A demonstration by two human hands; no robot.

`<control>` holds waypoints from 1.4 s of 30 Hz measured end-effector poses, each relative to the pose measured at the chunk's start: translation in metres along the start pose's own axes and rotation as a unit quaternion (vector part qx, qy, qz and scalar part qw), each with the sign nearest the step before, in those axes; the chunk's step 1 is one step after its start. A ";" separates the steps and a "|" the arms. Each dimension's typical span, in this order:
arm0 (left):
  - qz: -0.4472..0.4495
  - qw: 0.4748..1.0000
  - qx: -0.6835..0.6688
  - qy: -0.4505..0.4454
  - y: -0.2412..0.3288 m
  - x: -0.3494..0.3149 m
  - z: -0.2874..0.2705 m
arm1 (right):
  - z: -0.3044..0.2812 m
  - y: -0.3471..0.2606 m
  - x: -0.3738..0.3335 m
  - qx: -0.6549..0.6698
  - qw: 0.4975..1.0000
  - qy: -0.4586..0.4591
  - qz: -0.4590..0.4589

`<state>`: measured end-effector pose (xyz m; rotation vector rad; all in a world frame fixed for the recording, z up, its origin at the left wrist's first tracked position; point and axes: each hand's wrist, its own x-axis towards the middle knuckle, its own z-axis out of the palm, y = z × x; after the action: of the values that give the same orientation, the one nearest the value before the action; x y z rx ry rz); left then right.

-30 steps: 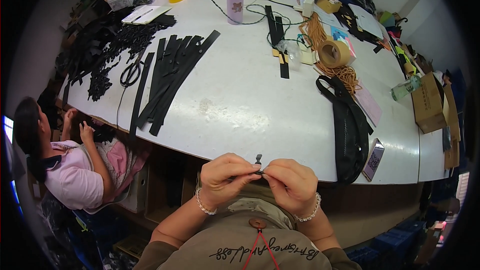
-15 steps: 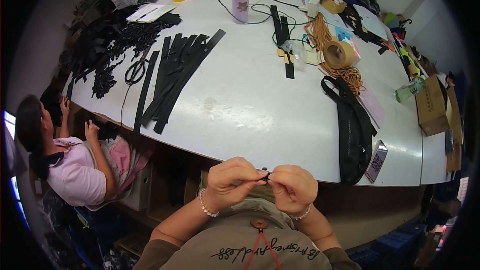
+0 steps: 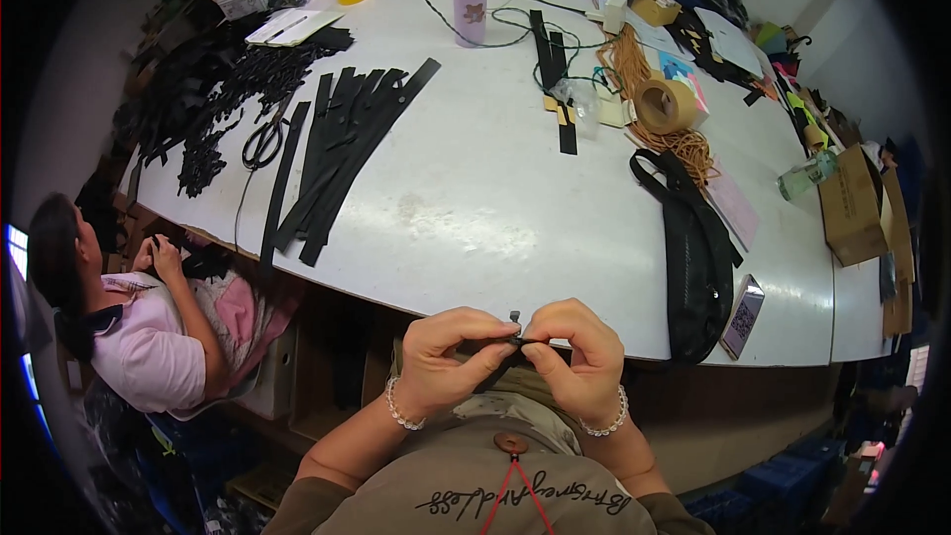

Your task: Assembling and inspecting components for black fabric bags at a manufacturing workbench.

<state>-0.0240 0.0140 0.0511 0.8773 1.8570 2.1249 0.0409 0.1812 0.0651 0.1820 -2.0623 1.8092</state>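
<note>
So both hands are pinched right now: the left hand [image 3: 451, 352] has thumb and index finger closed on a little dark fitting [image 3: 515, 317], and the right hand [image 3: 577, 352] is pinching at its other side, tips nearly touching. The fitting is held up just off the worktop's [image 3: 555, 248] near edge, around the middle. What's changed: half a second ago its greyish tab was mostly tucked down by the fingers, now it's poking up above them again. To me that reads as the piece being turned or worked in place, definitely not let go.

Hard to make out: the fingertips cover most of the fitting's lower part, so no clue how it's built. There's also something dark below the fingers, and I can't tell if it's attached.

Further out, a black zippered bag [image 3: 698, 272] lies right of the hands, reaching the near edge, with a phone [image 3: 742, 317] just beside it. Black strips [image 3: 342, 159] fan out toward the left, scissors [image 3: 263, 144] next to them. Past the left end, the co-worker's hands [image 3: 158, 256] have come together; can't see what's in them.
</note>
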 end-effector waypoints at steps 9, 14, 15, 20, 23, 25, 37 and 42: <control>0.032 0.999 0.016 0.000 0.002 0.003 0.002 | 0.005 -0.003 -0.001 -0.036 0.999 0.032 -0.025; 0.045 0.998 0.035 -0.012 0.003 0.005 0.002 | 0.004 -0.001 -0.002 -0.030 0.998 0.041 -0.029; 0.050 0.998 0.037 -0.013 0.003 0.005 0.002 | 0.005 0.001 -0.003 -0.019 0.999 0.044 -0.025; 0.049 0.997 0.052 -0.020 0.003 0.005 0.001 | 0.006 0.005 -0.006 0.022 0.998 0.054 0.000; 0.008 0.998 0.053 -0.029 0.004 0.004 -0.002 | 0.004 0.000 -0.004 -0.027 0.998 0.048 -0.018; -0.008 0.999 0.027 -0.034 0.004 0.004 -0.003 | 0.001 -0.003 -0.004 -0.035 0.999 0.018 -0.022; 0.081 0.989 0.119 -0.028 0.009 0.009 -0.003 | -0.004 -0.004 -0.003 -0.114 0.991 -0.021 -0.065; 0.064 0.992 0.085 -0.063 0.010 0.009 -0.006 | -0.015 -0.001 0.002 -0.019 0.996 -0.090 -0.015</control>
<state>-0.0322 0.0113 0.0635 1.1684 1.9868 1.9500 0.0427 0.1954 0.0681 0.3760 -2.2013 1.7934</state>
